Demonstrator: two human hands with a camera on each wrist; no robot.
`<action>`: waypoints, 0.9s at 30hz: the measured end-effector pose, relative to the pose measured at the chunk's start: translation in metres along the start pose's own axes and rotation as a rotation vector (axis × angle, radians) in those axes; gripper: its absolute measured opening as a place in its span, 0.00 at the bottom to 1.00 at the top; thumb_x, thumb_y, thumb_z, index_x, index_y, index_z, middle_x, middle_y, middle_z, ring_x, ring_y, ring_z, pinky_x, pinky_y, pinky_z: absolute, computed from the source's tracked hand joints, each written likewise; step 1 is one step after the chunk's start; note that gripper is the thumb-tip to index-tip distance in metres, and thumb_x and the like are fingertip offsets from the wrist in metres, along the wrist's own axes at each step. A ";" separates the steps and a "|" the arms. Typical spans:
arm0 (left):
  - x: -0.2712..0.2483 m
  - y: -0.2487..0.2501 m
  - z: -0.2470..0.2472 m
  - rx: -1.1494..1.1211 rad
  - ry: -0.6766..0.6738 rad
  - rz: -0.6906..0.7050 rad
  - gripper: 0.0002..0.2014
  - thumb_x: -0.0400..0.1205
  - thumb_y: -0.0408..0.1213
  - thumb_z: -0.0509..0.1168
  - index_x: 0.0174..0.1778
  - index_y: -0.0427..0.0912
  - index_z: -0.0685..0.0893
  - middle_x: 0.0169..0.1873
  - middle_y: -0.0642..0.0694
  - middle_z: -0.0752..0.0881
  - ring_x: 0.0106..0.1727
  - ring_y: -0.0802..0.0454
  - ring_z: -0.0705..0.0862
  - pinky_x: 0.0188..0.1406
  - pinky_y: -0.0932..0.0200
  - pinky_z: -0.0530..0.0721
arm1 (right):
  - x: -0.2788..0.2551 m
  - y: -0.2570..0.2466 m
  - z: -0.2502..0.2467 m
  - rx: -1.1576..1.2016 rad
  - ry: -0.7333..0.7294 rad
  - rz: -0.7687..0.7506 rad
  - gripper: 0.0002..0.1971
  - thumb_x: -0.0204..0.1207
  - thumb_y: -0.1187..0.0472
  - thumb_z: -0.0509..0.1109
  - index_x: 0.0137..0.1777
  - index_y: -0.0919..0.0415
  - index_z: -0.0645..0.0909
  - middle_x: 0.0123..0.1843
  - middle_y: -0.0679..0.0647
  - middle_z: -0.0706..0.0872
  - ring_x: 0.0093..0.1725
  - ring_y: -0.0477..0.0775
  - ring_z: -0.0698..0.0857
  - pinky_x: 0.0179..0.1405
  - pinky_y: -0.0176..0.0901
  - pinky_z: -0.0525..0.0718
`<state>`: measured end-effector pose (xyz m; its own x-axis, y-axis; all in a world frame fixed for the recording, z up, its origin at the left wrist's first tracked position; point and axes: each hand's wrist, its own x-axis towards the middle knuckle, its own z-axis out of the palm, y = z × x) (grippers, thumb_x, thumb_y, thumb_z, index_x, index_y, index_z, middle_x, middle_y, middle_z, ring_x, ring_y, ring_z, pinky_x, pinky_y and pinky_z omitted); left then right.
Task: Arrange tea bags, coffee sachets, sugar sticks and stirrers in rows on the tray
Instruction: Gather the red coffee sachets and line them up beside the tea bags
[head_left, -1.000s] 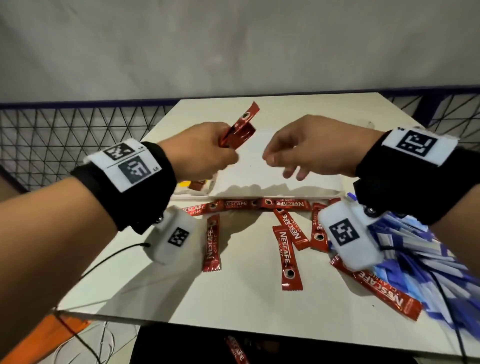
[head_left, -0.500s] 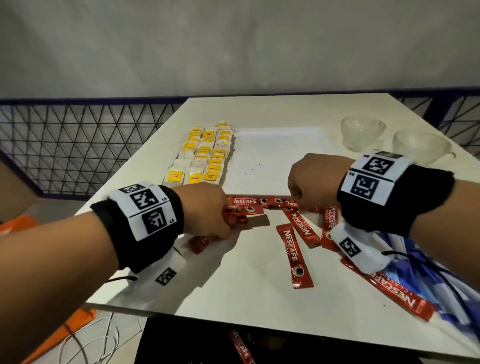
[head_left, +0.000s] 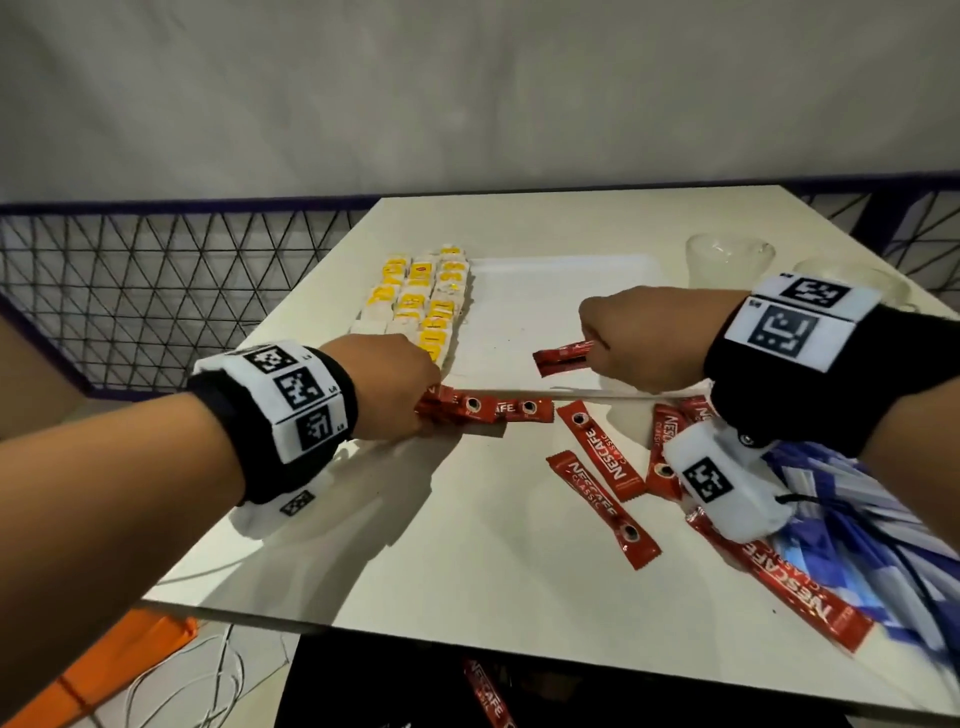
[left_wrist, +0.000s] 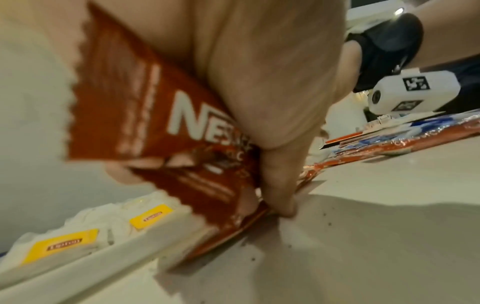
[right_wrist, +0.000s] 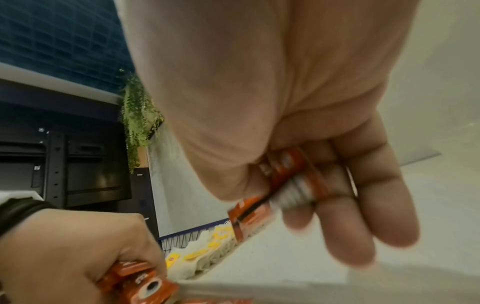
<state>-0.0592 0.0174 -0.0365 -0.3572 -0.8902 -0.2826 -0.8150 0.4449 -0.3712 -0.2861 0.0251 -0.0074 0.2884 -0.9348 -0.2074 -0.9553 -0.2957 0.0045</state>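
A: While the head view looks down on the table (head_left: 467, 545), log both hands. Left first.

B: Left hand (head_left: 387, 384) sits low at the near-left corner of the tray (head_left: 545, 291), fingers curled round a bunch of red coffee sachets (head_left: 457, 408). In the left wrist view the thumb presses the bunch (left_wrist: 145, 115) down against the tabletop, just outside the tray rim.

A: Right hand?

B: Right hand (head_left: 644, 338) hovers over the tray's near edge, pinching a single coffee sachet (head_left: 563, 356). The free end points left, above the bare tray floor. The right wrist view shows the curled fingers (right_wrist: 363, 185) closed on it.

A: Tray contents?

B: Tea bags (head_left: 421, 301) with yellow tags, in rows along the left side. Remaining tray floor is bare white.

A: Off-tray stock?

B: Loose sachets (head_left: 597, 457) lie scattered on the table near the tray's front edge. Blue-and-white sugar sticks (head_left: 857, 519) are piled at the right, under the right wrist. Two glass cups (head_left: 727, 260) stand beyond the tray's right end. Stirrers: cannot identify any.
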 end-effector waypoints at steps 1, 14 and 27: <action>0.001 0.001 0.001 0.009 -0.002 0.006 0.14 0.82 0.55 0.61 0.53 0.49 0.81 0.36 0.54 0.74 0.41 0.50 0.74 0.38 0.58 0.71 | -0.001 0.000 0.002 0.018 -0.016 0.000 0.08 0.85 0.57 0.54 0.50 0.59 0.72 0.44 0.54 0.81 0.38 0.52 0.77 0.35 0.44 0.73; -0.032 0.031 -0.040 -0.047 0.244 0.381 0.07 0.77 0.46 0.63 0.49 0.53 0.75 0.38 0.50 0.81 0.42 0.45 0.78 0.39 0.54 0.75 | 0.003 -0.004 0.026 -0.148 -0.166 -0.045 0.15 0.76 0.52 0.69 0.34 0.61 0.79 0.25 0.50 0.75 0.25 0.50 0.72 0.25 0.37 0.69; -0.015 0.102 -0.031 0.078 0.304 0.751 0.11 0.81 0.50 0.62 0.56 0.54 0.83 0.43 0.51 0.87 0.43 0.46 0.85 0.49 0.50 0.83 | 0.008 0.006 0.029 -0.026 -0.215 -0.069 0.15 0.68 0.46 0.77 0.30 0.54 0.79 0.29 0.48 0.83 0.32 0.51 0.83 0.32 0.39 0.76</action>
<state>-0.1509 0.0731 -0.0422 -0.9135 -0.3338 -0.2326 -0.2781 0.9296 -0.2419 -0.2913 0.0220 -0.0374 0.3297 -0.8493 -0.4122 -0.9310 -0.3650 0.0076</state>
